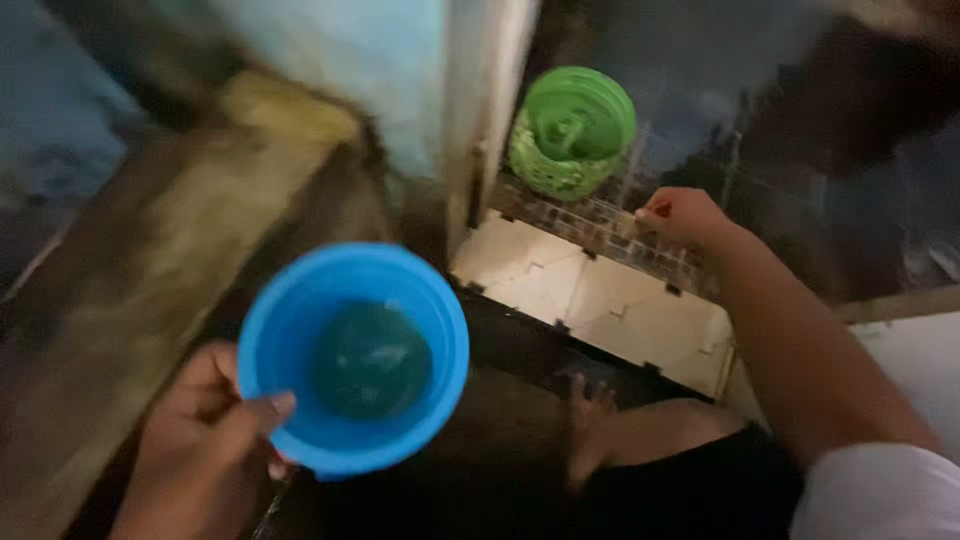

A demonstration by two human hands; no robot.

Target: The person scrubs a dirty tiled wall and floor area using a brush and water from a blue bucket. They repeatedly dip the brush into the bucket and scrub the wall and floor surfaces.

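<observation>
Blue plastic mug [355,360], round and wide-mouthed, sits low in the frame, tipped so its open mouth faces up at us. Inside it there is a dark greenish pool at the bottom, looks like water, though the picture is too blurred to be sure. The left hand [205,445] has it by the near rim: thumb hooked over the edge, the other fingers curled underneath the wall, a firm grip. The mug hangs in the air above a dark wet floor [480,460], with nothing under it.

Out to the right, the right hand [680,215] is closed into a loose fist, knuckles up, pressed on the top edge of a low tiled ledge [600,300]. Whether it pinches something small between the fingers I cannot tell. The forearm runs back down to a white sleeve [880,495] at the lower right corner.

Beyond the ledge, on the far side, stands a green plastic basket [570,130] with a perforated wall, and a green round vessel nested in it. What that one holds is not clear.

Below the ledge, a bare foot [590,420] rests on the dark floor. To the left runs a grimy, yellowish slab [200,230], badly smeared by motion.
</observation>
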